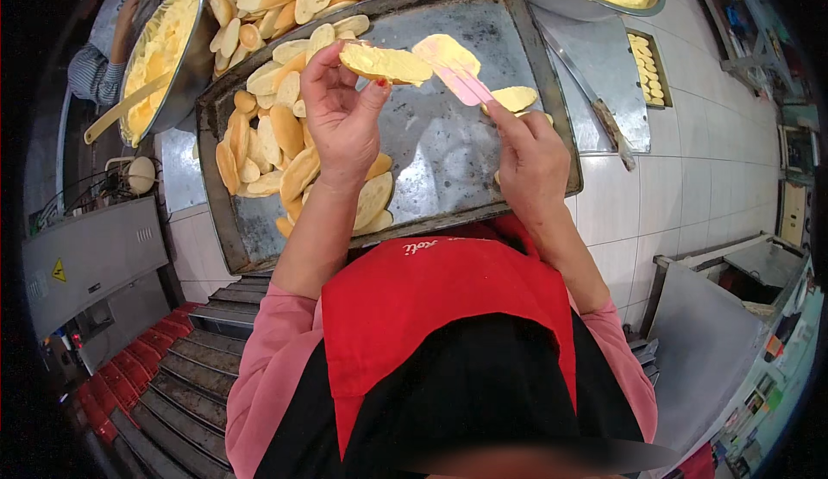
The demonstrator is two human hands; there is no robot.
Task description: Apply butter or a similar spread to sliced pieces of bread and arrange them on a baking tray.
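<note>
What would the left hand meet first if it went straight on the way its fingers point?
Past the coated slice it holds, the left hand would probably meet bread slices at the far edge of the tray. Depth is unclear; it might pass over them.

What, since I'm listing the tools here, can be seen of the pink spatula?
The pink spatula looks like plastic, with a flat blade whose far part is coated in pale yellow cream. The right hand grips its near end, hiding the rest. It slants up and leftward in the picture, over the dark metal tray. Whether it touches the cream-covered bread in the left hand is unclear.
</note>
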